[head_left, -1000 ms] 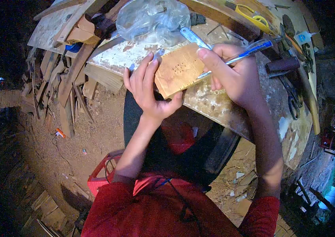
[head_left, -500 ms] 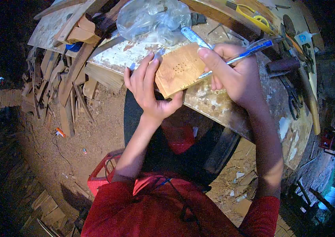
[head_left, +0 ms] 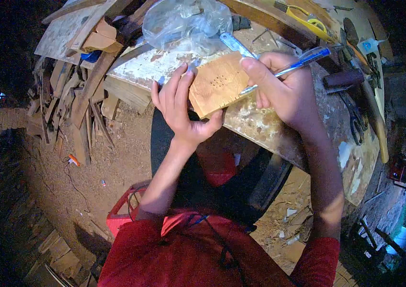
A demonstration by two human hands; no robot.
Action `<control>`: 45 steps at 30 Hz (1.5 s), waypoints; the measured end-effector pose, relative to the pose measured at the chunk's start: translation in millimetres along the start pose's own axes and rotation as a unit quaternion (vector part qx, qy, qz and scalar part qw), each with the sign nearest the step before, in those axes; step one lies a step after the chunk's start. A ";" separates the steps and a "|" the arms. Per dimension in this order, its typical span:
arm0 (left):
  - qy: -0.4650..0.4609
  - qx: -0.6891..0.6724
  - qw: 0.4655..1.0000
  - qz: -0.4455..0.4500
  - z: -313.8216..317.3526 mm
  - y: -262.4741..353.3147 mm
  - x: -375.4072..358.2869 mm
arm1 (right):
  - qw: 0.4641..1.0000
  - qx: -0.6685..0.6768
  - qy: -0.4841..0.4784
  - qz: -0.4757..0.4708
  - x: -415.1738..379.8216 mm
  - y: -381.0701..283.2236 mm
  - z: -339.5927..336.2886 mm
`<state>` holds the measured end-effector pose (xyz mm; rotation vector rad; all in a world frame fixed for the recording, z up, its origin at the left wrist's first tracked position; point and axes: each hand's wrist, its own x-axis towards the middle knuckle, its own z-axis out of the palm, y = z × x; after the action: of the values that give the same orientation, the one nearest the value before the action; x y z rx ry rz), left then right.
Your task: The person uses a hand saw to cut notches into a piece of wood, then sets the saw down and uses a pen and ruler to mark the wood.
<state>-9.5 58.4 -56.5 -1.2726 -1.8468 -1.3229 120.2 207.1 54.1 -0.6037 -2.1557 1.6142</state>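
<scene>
A flat wooden block (head_left: 215,86) with several small dark holes and short marks along its lower edge is tilted above the workbench. My left hand (head_left: 179,105) grips its left end, fingers behind the top and thumb at the lower corner. In my right hand (head_left: 282,83) is a blue and clear pen (head_left: 303,61), its tip at the block's lower right edge. The right fingers partly cover the block's right end. Just beyond it lies a blue-and-silver ruler (head_left: 234,44), partly hidden.
The worn workbench (head_left: 279,129) carries a clear plastic bag (head_left: 184,24), a yellow-handled saw (head_left: 310,21), a dark cylinder (head_left: 342,80) and scissors (head_left: 356,124). Wood offcuts (head_left: 81,110) lean at the left. A red plastic chair (head_left: 119,217) is beneath me.
Almost nothing differs. The view has shifted very slightly, while both hands, the pen and the wooden block keep nearly the same positions.
</scene>
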 end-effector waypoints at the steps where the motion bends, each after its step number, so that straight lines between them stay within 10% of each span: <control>1: 0.000 -0.001 1.000 -0.001 -0.1 0.1 0.0 | 1.000 -0.001 -0.001 0.000 0.0 0.7 -0.1; 45: 0.002 -0.007 1.000 -0.010 0.7 -0.3 -0.3 | 1.000 0.001 -0.001 0.006 0.0 -2.5 -0.6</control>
<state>-9.5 58.9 -57.1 -1.2620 -1.8554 -1.3492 120.2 207.0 56.7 -0.6157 -2.1563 1.6230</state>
